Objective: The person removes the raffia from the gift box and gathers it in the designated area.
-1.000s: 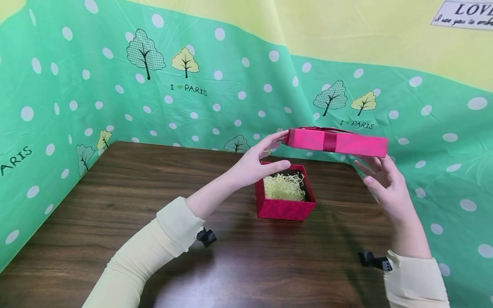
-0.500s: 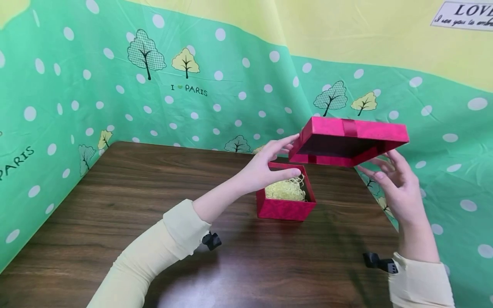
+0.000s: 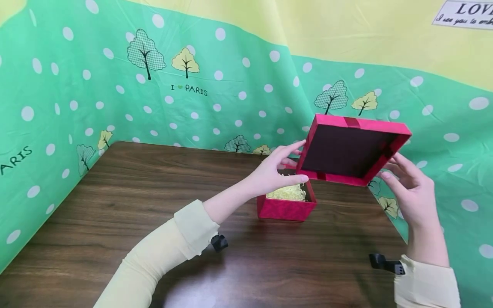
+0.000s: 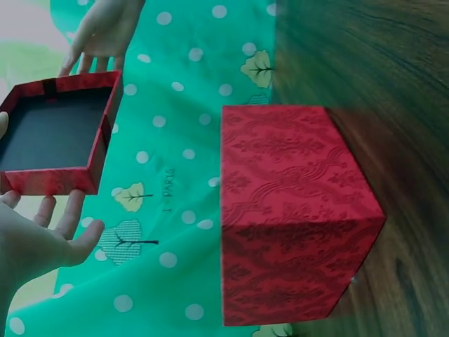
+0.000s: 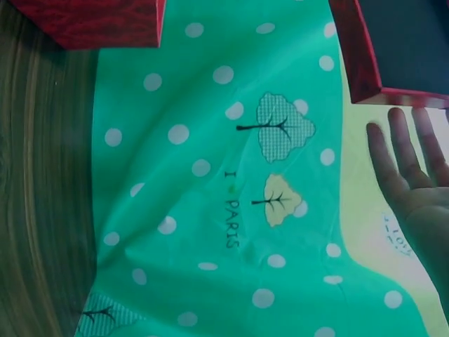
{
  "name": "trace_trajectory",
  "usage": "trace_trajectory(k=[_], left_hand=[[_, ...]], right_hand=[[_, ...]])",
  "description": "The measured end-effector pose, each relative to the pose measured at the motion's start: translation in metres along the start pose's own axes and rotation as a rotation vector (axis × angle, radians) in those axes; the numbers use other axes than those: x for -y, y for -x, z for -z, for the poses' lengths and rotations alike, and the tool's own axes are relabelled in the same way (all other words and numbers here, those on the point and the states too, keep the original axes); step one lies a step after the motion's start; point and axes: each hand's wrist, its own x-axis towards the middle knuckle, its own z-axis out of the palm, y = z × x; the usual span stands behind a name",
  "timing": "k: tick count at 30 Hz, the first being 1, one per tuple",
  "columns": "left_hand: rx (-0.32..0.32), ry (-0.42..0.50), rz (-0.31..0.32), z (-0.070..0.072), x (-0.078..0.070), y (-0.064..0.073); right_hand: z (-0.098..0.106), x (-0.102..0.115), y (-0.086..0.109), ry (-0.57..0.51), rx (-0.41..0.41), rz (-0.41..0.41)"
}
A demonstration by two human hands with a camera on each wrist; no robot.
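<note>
A red patterned lid (image 3: 348, 149) with a dark inside and a ribbon band is held aloft between both hands, tilted so its hollow side faces me. My left hand (image 3: 273, 173) touches its left edge with extended fingers, thumb apart below. Against the lid's opposite side rest the fingers of my right hand (image 3: 414, 194); in the right wrist view they look straight at the lid's edge. Below stands the matching red gift box (image 3: 286, 210), uncovered, with pale yellow shredded filler (image 3: 286, 193) inside. The left hand partly overlaps the box in the head view.
The box stands on a dark wooden table (image 3: 154, 188), towards its back right. A green and yellow printed curtain (image 3: 239, 102) hangs behind the table and along its sides. Black wrist pieces (image 3: 386, 264) stick out from the cream sleeves (image 3: 427, 282).
Both hands have moved slightly right with the lid. It has turned from nearly level, ribbon side up, to steeply tilted with its inside showing. The box has stayed in place.
</note>
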Motion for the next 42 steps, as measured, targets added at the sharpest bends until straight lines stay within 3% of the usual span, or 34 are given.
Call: trace_trajectory(k=[7,15,22,29,36,42], left_hand=[[0.04,0.013,0.037,-0.011,0.007,-0.003],[0.041,-0.007,0.02,-0.026,0.014,-0.006],[-0.006,-0.019,-0.011,-0.042,0.024,-0.01],[-0.025,-0.013,0.016,-0.054,0.031,-0.011],[-0.03,0.051,0.045,-0.067,0.037,-0.009],[-0.036,0.092,0.082,-0.079,0.045,-0.008]], right_hand=[[0.008,0.002,0.007,0.098,-0.121,-0.127],[0.021,-0.003,0.014,0.09,-0.138,-0.186],[0.034,-0.01,0.02,-0.012,-0.071,-0.201],[0.045,-0.015,0.027,0.011,-0.022,-0.266],[0.057,-0.02,0.03,-0.032,0.049,-0.261],[0.068,-0.023,0.036,0.016,0.1,-0.293]])
